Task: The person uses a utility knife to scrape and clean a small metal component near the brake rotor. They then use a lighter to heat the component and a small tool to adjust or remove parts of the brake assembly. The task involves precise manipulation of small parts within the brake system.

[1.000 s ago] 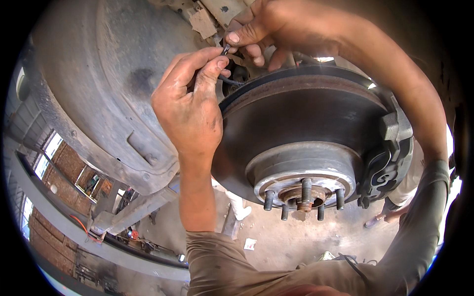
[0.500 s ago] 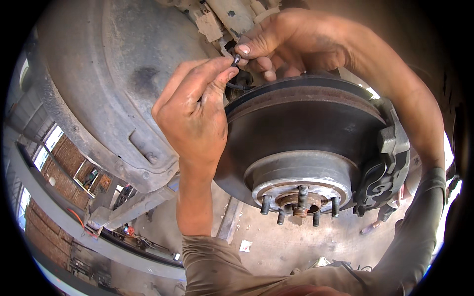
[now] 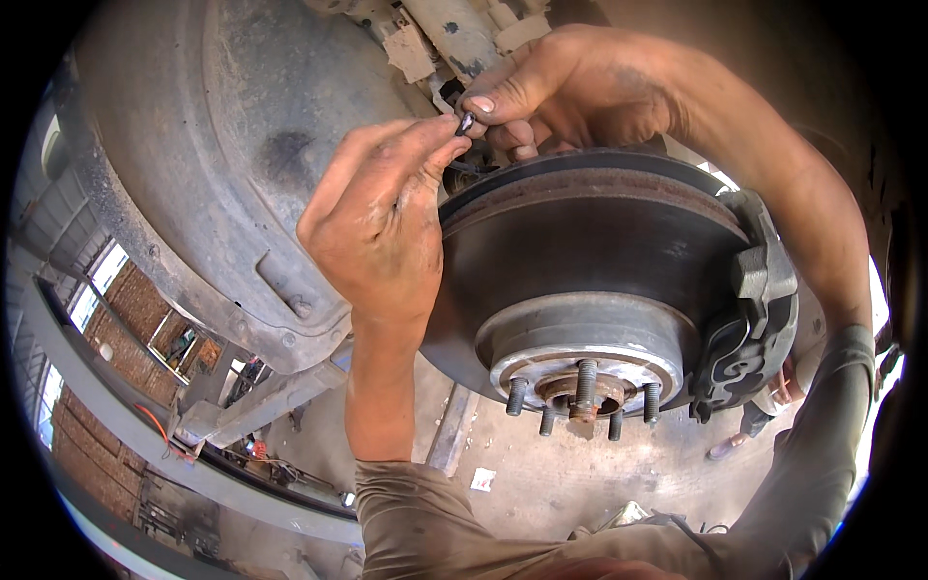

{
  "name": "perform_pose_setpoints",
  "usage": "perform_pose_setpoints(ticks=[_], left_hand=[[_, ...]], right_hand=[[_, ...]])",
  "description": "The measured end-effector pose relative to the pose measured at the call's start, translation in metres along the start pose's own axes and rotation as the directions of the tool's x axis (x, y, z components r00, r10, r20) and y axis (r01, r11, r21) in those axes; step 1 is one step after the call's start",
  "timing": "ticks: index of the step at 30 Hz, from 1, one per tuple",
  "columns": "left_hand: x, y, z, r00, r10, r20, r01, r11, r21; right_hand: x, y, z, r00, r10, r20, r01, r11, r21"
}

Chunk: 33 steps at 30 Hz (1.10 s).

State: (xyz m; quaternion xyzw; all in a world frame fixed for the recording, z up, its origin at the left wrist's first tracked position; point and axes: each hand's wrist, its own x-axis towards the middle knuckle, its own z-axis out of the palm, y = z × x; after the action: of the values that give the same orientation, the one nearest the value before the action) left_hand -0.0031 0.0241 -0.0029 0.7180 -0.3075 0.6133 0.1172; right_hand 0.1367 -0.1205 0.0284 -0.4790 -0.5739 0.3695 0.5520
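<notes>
Above the brake disc (image 3: 580, 242), my two hands meet fingertip to fingertip. Between them is a small, shiny dark metal piece (image 3: 466, 124), too small to tell its kind. My left hand (image 3: 382, 208) pinches it between thumb and fingers, left of the disc's upper edge. My right hand (image 3: 570, 92) reaches over the top of the disc, its thumb and index finger closed on the piece from the other side. Its remaining fingers curl behind the disc's rim and are partly hidden. A brake caliper (image 3: 744, 319) sits at the disc's right side, below my right forearm.
Threaded wheel studs (image 3: 586, 385) stick out of the hub toward me. A grey wheel-arch liner (image 3: 242, 174) fills the upper left. Dusty suspension parts (image 3: 445, 39) lie behind my hands. A grey lift beam (image 3: 242, 498) crosses the lower left; another person's leg (image 3: 752, 425) shows beyond the caliper.
Both hands stay together, with the small metal piece shifted slightly downward and tilted a little differently. The view has moved slightly, so the disc and hub appear a little higher and further left.
</notes>
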Motion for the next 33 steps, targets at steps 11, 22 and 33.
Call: perform_pose_setpoints(ticks=[11,22,33], left_hand=[[0.0,0.001,0.003,0.999,-0.037,-0.024,0.037,0.999,-0.002],[-0.001,-0.001,0.002,0.999,-0.032,-0.015,0.032,0.999,-0.007],[-0.002,0.006,0.007,0.979,-0.184,-0.09,0.191,0.978,0.077]], right_hand=[[-0.002,0.001,0.003,0.999,0.001,-0.04,-0.002,1.0,-0.028],[-0.007,0.001,0.017,0.983,-0.029,-0.184,0.014,0.997,-0.082],[-0.002,-0.001,0.013,0.983,-0.045,-0.175,0.011,0.982,-0.191]])
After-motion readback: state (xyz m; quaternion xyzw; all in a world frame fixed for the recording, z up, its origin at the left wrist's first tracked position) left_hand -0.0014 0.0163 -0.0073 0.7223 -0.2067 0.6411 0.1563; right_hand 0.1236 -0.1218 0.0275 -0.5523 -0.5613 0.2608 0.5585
